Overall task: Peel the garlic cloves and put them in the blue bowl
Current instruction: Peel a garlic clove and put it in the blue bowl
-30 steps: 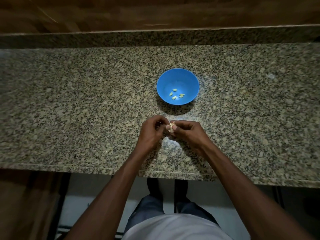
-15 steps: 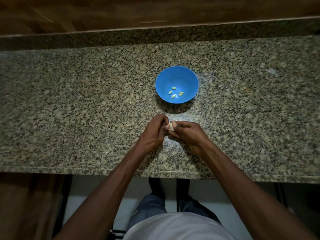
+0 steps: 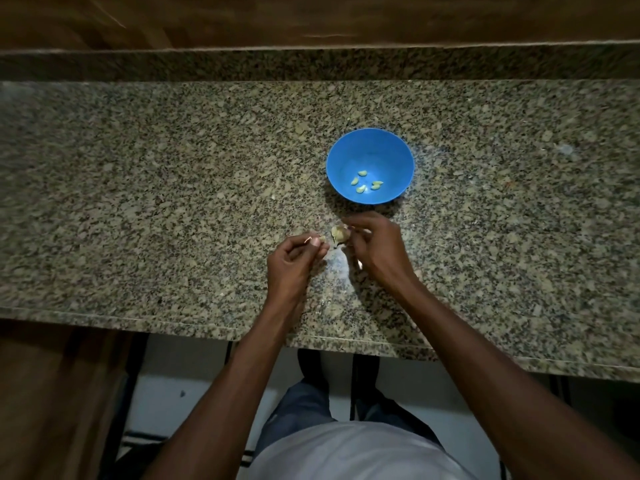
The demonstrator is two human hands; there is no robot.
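speckled granite countertop (image 3: 173, 202) filling most of the view, running left to right, with a raised granite back ledge (image 3: 311, 64) and dark wood (image 3: 311, 19) beyond it. below the counter's front edge, a white shirt (image 3: 346, 455) and blue jeans (image 3: 301, 407) over a pale floor (image 3: 180, 375). two bare forearms reaching up from the bottom onto the counter. blue bowl (image 3: 346, 147) standing on the counter right of centre, just beyond the hands and apart from them, holding four small peeled garlic cloves (image 3: 366, 183) loose at its bottom. right hand (image 3: 375, 247) curled, fingertips pinching a pale garlic clove (image 3: 338, 234) with papery skin, held just above the counter and near the bowl's front rim. left hand (image 3: 294, 261) a little to the left, slightly apart from the right, fingers curled with thumb and forefinger pinching a tiny scrap of garlic skin (image 3: 322, 239). a small pale fragment (image 3: 360, 265) on the counter beside the right hand, too small to tell what.
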